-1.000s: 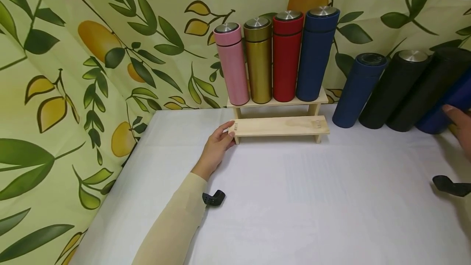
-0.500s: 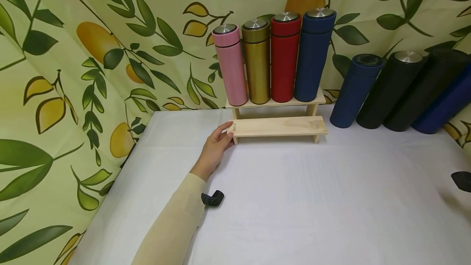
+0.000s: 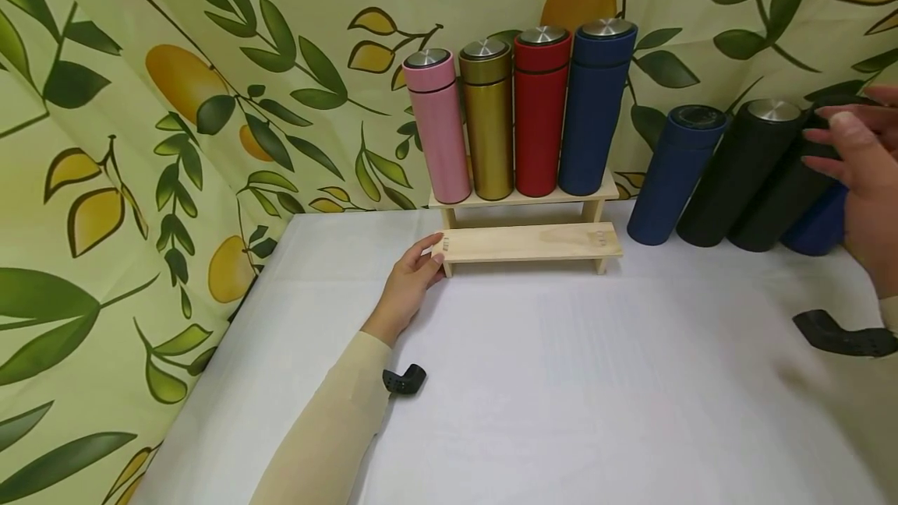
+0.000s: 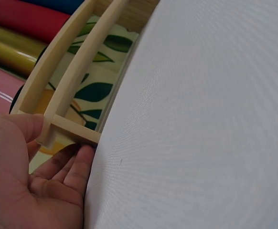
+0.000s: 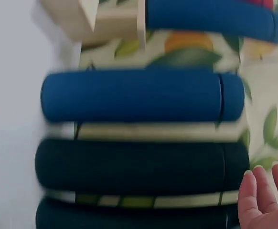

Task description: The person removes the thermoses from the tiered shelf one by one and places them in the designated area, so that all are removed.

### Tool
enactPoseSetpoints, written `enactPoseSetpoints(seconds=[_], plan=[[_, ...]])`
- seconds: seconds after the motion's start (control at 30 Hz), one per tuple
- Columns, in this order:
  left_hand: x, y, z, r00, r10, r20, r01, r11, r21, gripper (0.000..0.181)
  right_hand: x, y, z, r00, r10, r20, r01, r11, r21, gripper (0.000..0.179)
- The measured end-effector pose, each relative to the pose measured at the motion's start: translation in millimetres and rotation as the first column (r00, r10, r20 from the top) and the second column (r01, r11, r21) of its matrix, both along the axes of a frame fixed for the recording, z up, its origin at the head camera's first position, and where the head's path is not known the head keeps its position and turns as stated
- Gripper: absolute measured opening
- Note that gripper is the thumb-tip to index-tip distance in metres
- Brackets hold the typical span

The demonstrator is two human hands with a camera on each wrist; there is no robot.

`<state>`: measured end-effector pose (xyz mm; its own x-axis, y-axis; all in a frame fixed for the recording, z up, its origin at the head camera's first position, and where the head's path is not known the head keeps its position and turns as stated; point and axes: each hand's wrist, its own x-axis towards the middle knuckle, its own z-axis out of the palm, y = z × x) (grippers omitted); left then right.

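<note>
Presently — wooden stand (image 3: 526,242): four capped bottles (image 3: 533,123), contents hidden | left hand (image 3: 411,277) grips stand | right hand (image 3: 868,158) — unclenched

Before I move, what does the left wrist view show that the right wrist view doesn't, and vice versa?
Only the left wrist view shows the left hand, pink flask and gold flask.

Only the right wrist view shows the right hand, the tabletop blue flask, one black flask and part of another black flask.

Both partly show the wooden stand, its red flask and blue flask, the white tablecloth and leaf-print curtain.
</note>
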<state>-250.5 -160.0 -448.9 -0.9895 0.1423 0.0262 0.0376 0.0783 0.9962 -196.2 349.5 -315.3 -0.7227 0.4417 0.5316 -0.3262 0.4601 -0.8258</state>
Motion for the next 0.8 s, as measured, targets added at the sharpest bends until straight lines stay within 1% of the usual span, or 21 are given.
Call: enactPoseSetpoints(seconds=[0.03,0.1,0.17,0.23,0.3,0.33,0.37,0.4,0.43,0.53,0.63,0.8], plan=[[0.2,0.0,-0.1,1.000,0.000,0.000,0.000,1.000,0.001,0.045,1.9,-10,3.9,0.999,0.034,-0.001,-0.034,0.999,0.009,0.046],[0.3,0.1,0.0,1.000,-0.001,-0.001,0.001,1.000,0.003,0.045,1.0,-26,9.5,0.994,0.106,0.009,-0.106,0.994,0.017,0.047],[0.5,0.1,-0.2,1.000,-0.003,-0.002,0.003,1.000,0.008,0.046,-1.3,-41,13.1,0.979,0.202,-0.010,-0.202,0.979,-0.005,0.047],[0.3,0.0,-0.5,1.000,-0.004,-0.003,0.004,1.000,0.009,0.045,-4.7,-53,15.9,0.952,0.302,-0.042,-0.303,0.952,-0.034,0.047],[0.2,-0.2,-0.6,1.000,-0.002,-0.001,0.002,1.000,0.010,0.045,-8.9,-66,18.6,0.914,0.397,-0.084,-0.403,0.911,-0.087,0.048],[0.1,-0.1,-0.5,1.000,-0.002,-0.001,0.002,1.000,0.010,0.045,-11.2,-72,19.7,0.899,0.428,-0.095,-0.436,0.894,-0.099,0.048],[0.1,0.1,-0.4,1.000,-0.002,0.000,0.002,1.000,0.009,0.045,-13.8,-78,20.8,0.890,0.447,-0.091,-0.454,0.885,-0.100,0.048],[0.2,0.2,-0.2,1.000,-0.002,0.000,0.002,1.000,0.009,0.045,-16.5,-83,21.5,0.883,0.462,-0.086,-0.469,0.877,-0.104,0.048],[0.3,0.3,-0.1,1.000,-0.002,0.001,0.002,1.000,0.010,0.045,-19.3,-89,21.8,0.883,0.465,-0.067,-0.470,0.878,-0.092,0.049],[0.4,0.8,0.1,1.000,-0.004,0.002,0.004,1.000,0.010,0.045,-28.6,-102,21.7,0.895,0.446,0.008,-0.445,0.894,-0.045,0.054],[0.4,1.3,0.2,1.000,-0.012,0.002,0.012,1.000,0.014,0.046,-37.4,-113,21.1,0.906,0.418,0.064,-0.417,0.909,-0.019,0.062],[-0.1,1.1,0.6,1.000,-0.007,0.000,0.007,1.000,0.016,0.045,-53.1,-129,21.4,0.912,0.393,0.118,-0.392,0.919,-0.033,0.074]])
